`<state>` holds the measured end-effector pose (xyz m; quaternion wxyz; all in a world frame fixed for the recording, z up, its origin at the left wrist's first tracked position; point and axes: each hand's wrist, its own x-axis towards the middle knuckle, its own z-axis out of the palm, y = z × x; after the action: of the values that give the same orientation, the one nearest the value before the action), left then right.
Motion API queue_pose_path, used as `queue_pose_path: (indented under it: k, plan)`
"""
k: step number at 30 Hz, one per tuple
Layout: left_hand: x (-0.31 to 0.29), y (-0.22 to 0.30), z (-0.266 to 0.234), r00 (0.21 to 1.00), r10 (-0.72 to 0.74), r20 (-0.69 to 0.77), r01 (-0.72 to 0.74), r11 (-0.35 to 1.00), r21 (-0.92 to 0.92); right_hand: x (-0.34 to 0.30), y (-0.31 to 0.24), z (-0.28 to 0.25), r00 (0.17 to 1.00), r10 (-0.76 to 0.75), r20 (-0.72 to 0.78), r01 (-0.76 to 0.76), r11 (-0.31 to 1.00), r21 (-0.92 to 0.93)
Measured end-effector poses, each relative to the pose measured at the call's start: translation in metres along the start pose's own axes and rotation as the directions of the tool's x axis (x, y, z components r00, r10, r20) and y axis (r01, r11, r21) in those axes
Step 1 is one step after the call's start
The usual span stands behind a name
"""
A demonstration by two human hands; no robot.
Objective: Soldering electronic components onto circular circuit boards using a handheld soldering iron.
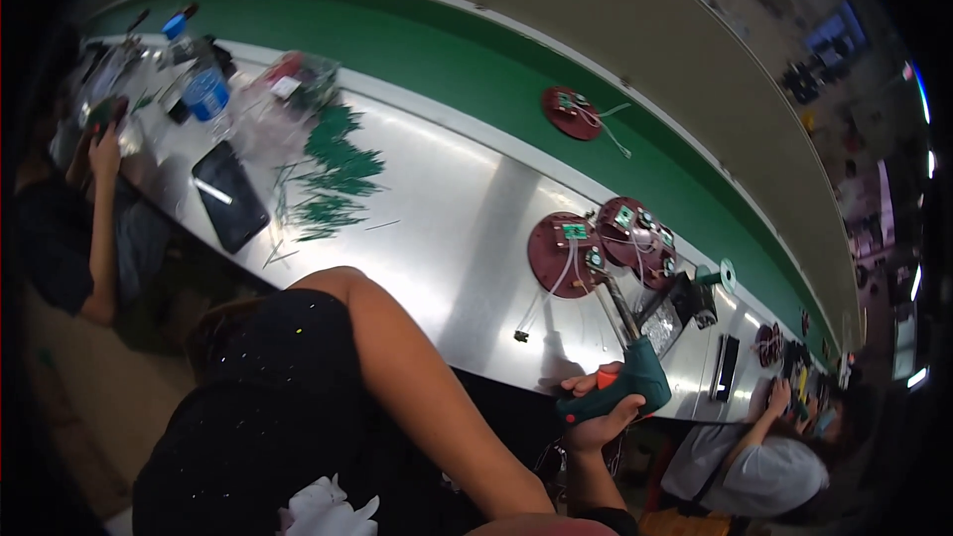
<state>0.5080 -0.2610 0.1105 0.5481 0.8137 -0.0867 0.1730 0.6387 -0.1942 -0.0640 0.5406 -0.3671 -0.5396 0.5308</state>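
Right hand [594, 415] gripping green screwdriver [627, 377]

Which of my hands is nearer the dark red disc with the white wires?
Right. The right hand grips a green screwdriver just below the dark red disc, its bit angled up toward it; the left hand is out of view.

Single view from the camera on my head, tilted steeply down and rolled, so the steel workbench [447, 208] runs from the upper left of the frame to the lower right. The green conveyor strip [476, 79] arcs above it (straight edges bow toward the rim). My right hand [596, 415] sits close, at lower centre; my upper arm fills the lower left. Seated co-workers appear small at the far left and lower right edges.
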Motion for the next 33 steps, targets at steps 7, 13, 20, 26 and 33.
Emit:
queue_pose_path:
  k: [7, 13, 20, 26, 33]
  plan:
    - [-0.027, 0.013, -0.030, 0.944, 0.010, -0.330, 0.090, 0.954, 0.287, 0.002, -0.005, 0.004, 0.999, -0.029, 0.017, 0.029, 0.999, 0.025]
    - [-0.041, 0.020, -0.025, 0.872, 0.090, -0.481, 0.179, 0.856, 0.485, 0.004, -0.007, 0.009, 1.000, -0.014, -0.025, 0.014, 1.000, 0.002]
    - [-0.060, 0.026, -0.081, 0.839, 0.240, -0.488, 0.169, 0.738, 0.653, 0.004, -0.003, 0.014, 0.990, -0.010, -0.138, 0.011, 1.000, 0.010]
    - [-0.078, -0.006, -0.151, 0.709, 0.147, -0.690, 0.581, 0.434, 0.689, 0.005, -0.002, 0.012, 0.899, -0.015, -0.438, 0.140, 0.957, 0.255]
    - [-0.122, -0.105, -0.150, 0.115, -0.268, -0.956, 0.992, -0.021, 0.125, -0.002, -0.001, 0.024, 0.893, 0.038, -0.448, 0.140, 0.923, 0.358]
